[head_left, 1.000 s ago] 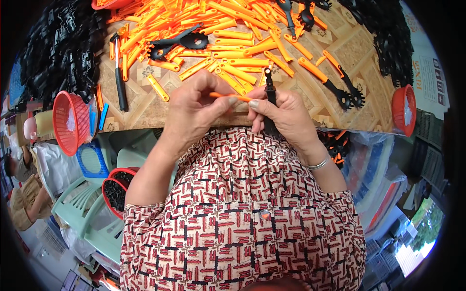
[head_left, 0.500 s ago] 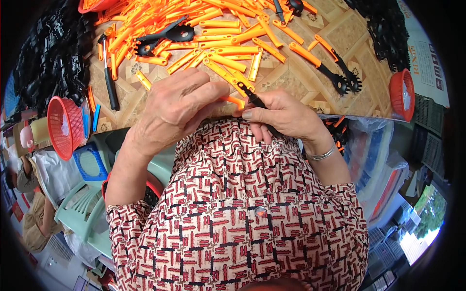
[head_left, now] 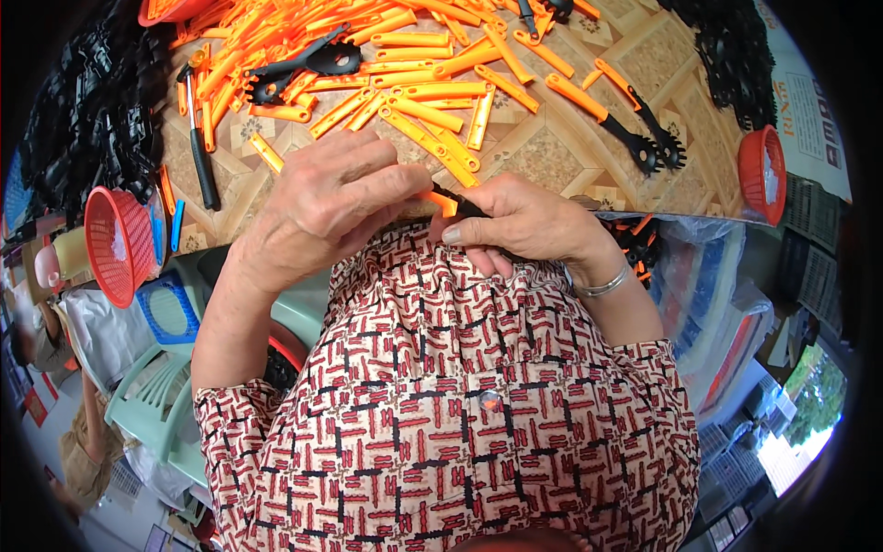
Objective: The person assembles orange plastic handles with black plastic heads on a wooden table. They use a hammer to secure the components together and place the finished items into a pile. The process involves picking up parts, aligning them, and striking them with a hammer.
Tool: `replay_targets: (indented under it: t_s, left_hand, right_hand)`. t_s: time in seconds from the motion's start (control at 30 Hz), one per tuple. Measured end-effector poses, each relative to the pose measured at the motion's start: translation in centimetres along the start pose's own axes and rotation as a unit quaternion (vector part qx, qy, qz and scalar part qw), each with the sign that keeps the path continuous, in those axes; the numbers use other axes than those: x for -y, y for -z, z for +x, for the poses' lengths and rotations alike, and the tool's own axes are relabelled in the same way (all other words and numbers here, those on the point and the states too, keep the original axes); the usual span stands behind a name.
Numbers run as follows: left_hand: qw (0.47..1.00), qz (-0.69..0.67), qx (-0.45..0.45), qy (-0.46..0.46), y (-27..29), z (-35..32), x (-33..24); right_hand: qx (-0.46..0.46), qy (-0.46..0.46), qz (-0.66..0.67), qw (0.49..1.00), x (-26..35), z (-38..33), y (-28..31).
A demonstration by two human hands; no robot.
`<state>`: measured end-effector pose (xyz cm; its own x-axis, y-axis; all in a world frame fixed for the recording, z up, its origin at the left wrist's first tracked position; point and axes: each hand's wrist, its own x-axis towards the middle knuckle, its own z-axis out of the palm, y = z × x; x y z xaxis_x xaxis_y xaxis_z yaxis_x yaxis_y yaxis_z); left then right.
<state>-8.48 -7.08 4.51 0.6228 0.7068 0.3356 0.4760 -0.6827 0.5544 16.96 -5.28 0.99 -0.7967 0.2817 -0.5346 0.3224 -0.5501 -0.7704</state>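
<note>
My left hand (head_left: 322, 198) is closed around an orange plastic handle (head_left: 443, 202), whose end sticks out past the fingertips. My right hand (head_left: 524, 221) pinches the black stem (head_left: 471, 210) of a kitchen utensil between thumb and fingers. Stem and handle end meet between the two hands, just over the table's near edge; whether one sits inside the other I cannot tell. The palm hides the utensil's head. Beyond my fingers lie loose orange handles (head_left: 418, 133). A black spaghetti server with an orange handle (head_left: 635, 143) lies to the right.
More orange handles (head_left: 276, 41) heap at the far side, with black utensils (head_left: 322, 60) on them. Black parts (head_left: 92, 101) pile up left. A hammer (head_left: 200, 152) lies near a red basket (head_left: 115, 253); another red basket (head_left: 762, 175) is right. Someone's arm (head_left: 92, 419) shows far left.
The black stem has swung down and its tip, visible before above the orange handle, is now hidden at the handle's end. Both hands have drawn slightly closer together.
</note>
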Motion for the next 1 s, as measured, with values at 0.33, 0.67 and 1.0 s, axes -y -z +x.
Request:
replay_targets:
  t_s: [0.33, 0.67, 1.0]
  left_hand:
    - [1.000, 0.022, 0.020, -0.005, -0.1, 0.2, -0.2]
    - [0.993, 0.098, -0.051, 0.048, -2.3, -1.5, -2.1]
    - [0.961, -0.035, -0.176, 0.211, -2.0, -1.7, 0.1]
  right_hand:
    - [0.006, 0.002, -0.043, 0.999, 0.2, 0.0, 0.0]
    - [-0.148, 0.110, -0.418, 0.889, 0.8, -0.1, -2.1]
    - [-0.380, 0.109, -0.486, 0.779, 0.7, -3.6, -0.5]
